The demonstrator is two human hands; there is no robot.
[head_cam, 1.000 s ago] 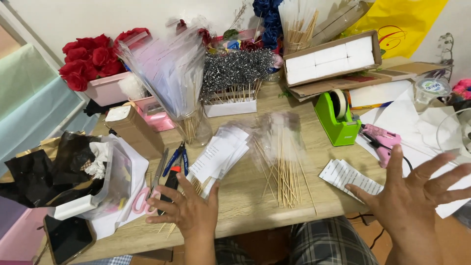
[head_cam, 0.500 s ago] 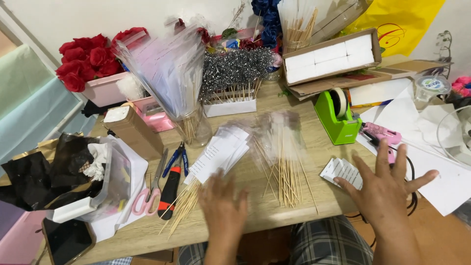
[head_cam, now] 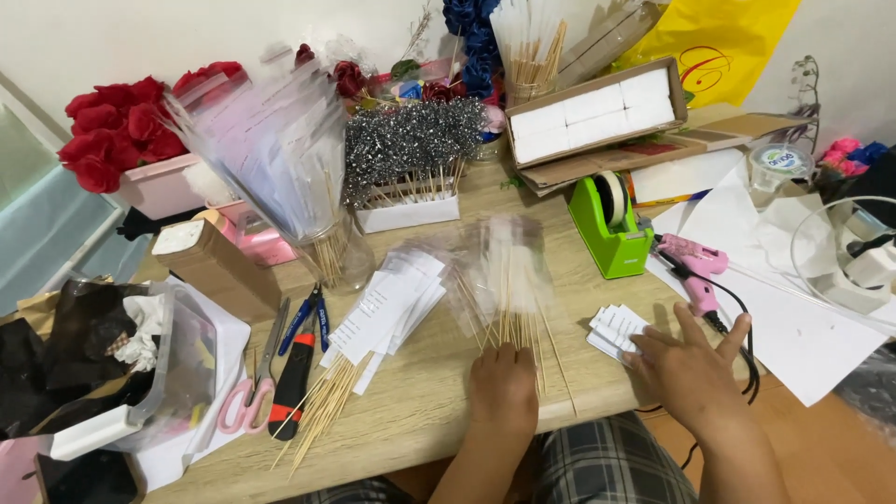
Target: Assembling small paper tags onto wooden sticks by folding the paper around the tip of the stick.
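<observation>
Left hand (head_cam: 502, 387) lies flat, fingers down, on the lower ends of a fan of bamboo skewers in clear sleeves (head_cam: 509, 289), pressing them to the wooden worktop (head_cam: 420, 429) rather than gripping them. Right hand (head_cam: 686, 364) rests open, fingers spread, on a small stack of white cards (head_cam: 616, 329) just right of the skewers; it closes on nothing.

Judging by this head view, the step is sorting: one hand steadies the sleeved sticks while the other feels for a card. Lifting a single card would call for a fingertip pinch on the top one alone.

Room is tight. The skewer ends and both hands sit close to the near edge of the worktop. A pink glue gun (head_cam: 695, 266) and its black cord lie just beyond the right hand, a green tape dispenser (head_cam: 611, 224) behind. Left of the skewers lie paper slips (head_cam: 387, 303), bare skewers (head_cam: 322, 411) and pink-handled scissors (head_cam: 252, 383).
</observation>
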